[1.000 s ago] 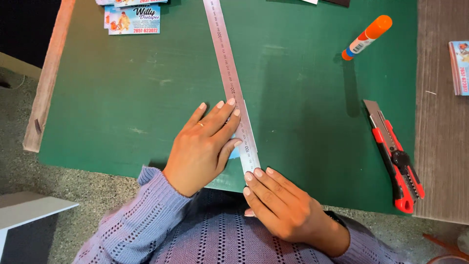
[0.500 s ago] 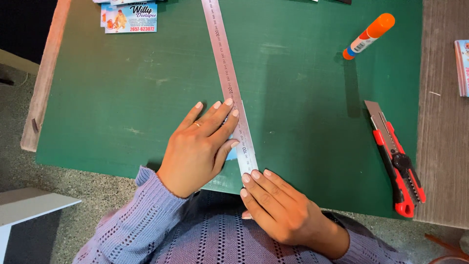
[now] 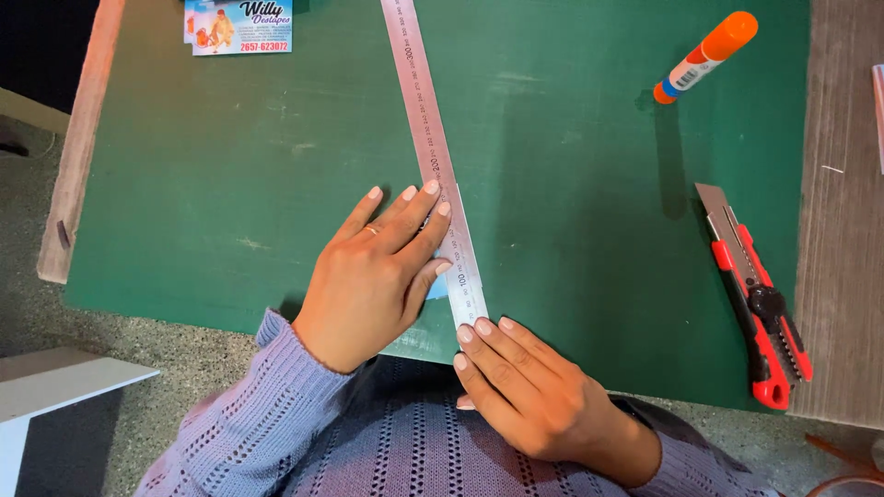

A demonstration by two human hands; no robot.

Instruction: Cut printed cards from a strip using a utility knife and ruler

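Your left hand [image 3: 373,276] lies flat, fingers [image 3: 405,216] spread across the long steel ruler [image 3: 433,156], pinning it to the green cutting mat [image 3: 230,193] so the edge cannot wander. Your right hand [image 3: 529,396] steadies the ruler's near end with extended fingertips, gripping nothing. A sliver of pale blue paper [image 3: 436,288] shows beneath the ruler (mostly hidden by your thumb). The red utility knife [image 3: 760,313] and orange-capped glue stick [image 3: 707,55] wait well apart, on your right.
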